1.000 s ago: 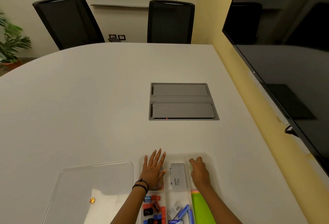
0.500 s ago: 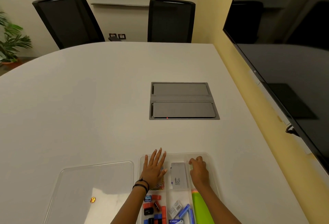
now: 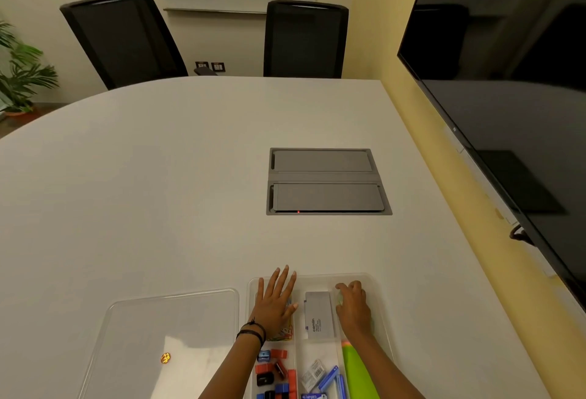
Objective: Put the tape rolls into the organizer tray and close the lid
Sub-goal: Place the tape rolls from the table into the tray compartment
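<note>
The clear organizer tray (image 3: 320, 278) sits at the table's near edge, split into compartments. My left hand (image 3: 274, 305) lies flat with fingers spread over its far left compartment. In the far right compartment my right hand (image 3: 353, 308) curls over a pale, see-through tape roll (image 3: 338, 301), which it mostly hides. The clear lid (image 3: 152, 335) lies flat on the table just left of the tray, with a small orange sticker on it.
A grey box (image 3: 318, 316) fills the tray's middle compartment, with small red, blue and black items (image 3: 276, 370) and a green pad (image 3: 358, 370) nearer me. A grey hatch (image 3: 326, 181) is set into the table. A wall screen (image 3: 507, 81) hangs at the right, and two chairs (image 3: 123, 37) stand beyond the table.
</note>
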Motion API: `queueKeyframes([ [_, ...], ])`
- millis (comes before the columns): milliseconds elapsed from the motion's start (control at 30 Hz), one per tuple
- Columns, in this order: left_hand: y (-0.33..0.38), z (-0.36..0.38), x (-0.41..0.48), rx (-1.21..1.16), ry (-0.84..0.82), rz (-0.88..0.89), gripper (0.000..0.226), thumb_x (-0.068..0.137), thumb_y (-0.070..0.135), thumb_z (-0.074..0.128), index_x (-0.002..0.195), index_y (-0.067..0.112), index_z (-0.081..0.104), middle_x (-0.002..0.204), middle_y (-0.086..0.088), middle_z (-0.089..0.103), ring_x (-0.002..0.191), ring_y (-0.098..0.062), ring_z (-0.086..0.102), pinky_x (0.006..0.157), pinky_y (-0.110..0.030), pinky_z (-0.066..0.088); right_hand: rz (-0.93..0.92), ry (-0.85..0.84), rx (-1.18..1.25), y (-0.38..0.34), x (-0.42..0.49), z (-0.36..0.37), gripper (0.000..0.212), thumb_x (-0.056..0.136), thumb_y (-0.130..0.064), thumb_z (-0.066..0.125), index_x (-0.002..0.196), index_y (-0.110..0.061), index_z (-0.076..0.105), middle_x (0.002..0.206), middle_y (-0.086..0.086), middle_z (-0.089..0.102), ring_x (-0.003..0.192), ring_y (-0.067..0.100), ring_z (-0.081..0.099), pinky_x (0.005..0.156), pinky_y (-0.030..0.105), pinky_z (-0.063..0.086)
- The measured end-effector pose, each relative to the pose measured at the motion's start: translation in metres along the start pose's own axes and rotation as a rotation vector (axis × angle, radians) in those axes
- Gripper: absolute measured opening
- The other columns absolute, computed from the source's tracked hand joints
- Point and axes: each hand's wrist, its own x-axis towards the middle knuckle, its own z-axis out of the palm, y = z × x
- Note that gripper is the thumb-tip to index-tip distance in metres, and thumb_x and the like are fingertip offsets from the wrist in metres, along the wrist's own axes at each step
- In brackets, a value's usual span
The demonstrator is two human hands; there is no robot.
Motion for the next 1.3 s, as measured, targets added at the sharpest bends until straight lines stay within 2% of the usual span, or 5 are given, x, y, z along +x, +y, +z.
queueKeyframes([
  [467, -0.002, 0.001, 0.002, -0.02, -0.038, -0.012, 0.06, 0.093, 0.05, -0.005, 0.144, 0.018, -0.011, 0.152, -0.004, -0.026, 0.138, -0.02, -0.026, 0.11, -0.041, -0.017, -0.023, -0.011, 0.117, 0.001, -0.007, -0.02, 0.049, 0.083, -0.003, 0.065, 0.128, -0.014, 0.048, 0.131, 0.009, 0.043, 0.117, 0.024, 0.049, 0.086, 0.032, 0.052],
  [600, -0.002, -0.001, 0.004, -0.048, -0.069, -0.05, 0.062, 0.094, 0.05, -0.001, 0.144, 0.016, -0.011, 0.141, -0.005, 0.046, 0.138, -0.021, -0.025, 0.099, -0.047, 0.041, 0.008, 0.089, 0.2, 0.005, -0.009, -0.038, 0.037, 0.085, 0.005, 0.056, 0.119, -0.011, 0.054, 0.13, 0.007, 0.047, 0.105, 0.025, 0.058, 0.079, 0.03, 0.05],
  [767, 0.0, -0.008, 0.001, 0.017, -0.066, -0.035, 0.064, 0.094, 0.052, 0.007, 0.144, 0.018, -0.013, 0.152, -0.008, 0.023, 0.138, -0.018, -0.026, 0.111, -0.041, -0.013, 0.088, 0.026, 0.108, 0.021, -0.011, -0.049, 0.026, 0.089, 0.003, 0.043, 0.106, -0.006, 0.06, 0.114, 0.014, 0.063, 0.1, 0.028, 0.061, 0.081, 0.031, 0.05],
  [967, -0.001, -0.007, 0.005, -0.001, -0.036, -0.043, 0.062, 0.094, 0.051, 0.002, 0.142, 0.018, -0.02, 0.133, -0.013, 0.054, 0.136, -0.017, -0.03, 0.094, -0.051, 0.043, 0.124, -0.122, 0.006, 0.027, -0.021, -0.044, 0.03, 0.086, 0.003, 0.04, 0.107, -0.007, 0.059, 0.116, 0.016, 0.062, 0.104, 0.03, 0.06, 0.082, 0.03, 0.048],
  [1300, 0.0, -0.001, 0.0, 0.011, 0.051, 0.019, 0.064, 0.097, 0.047, 0.011, 0.141, 0.018, -0.024, 0.146, -0.003, -0.04, 0.134, -0.017, -0.033, 0.114, -0.036, -0.005, 0.122, -0.034, 0.124, 0.022, -0.03, -0.057, 0.03, 0.088, 0.007, 0.04, 0.107, -0.004, 0.06, 0.114, 0.014, 0.061, 0.105, 0.028, 0.059, 0.085, 0.029, 0.047],
])
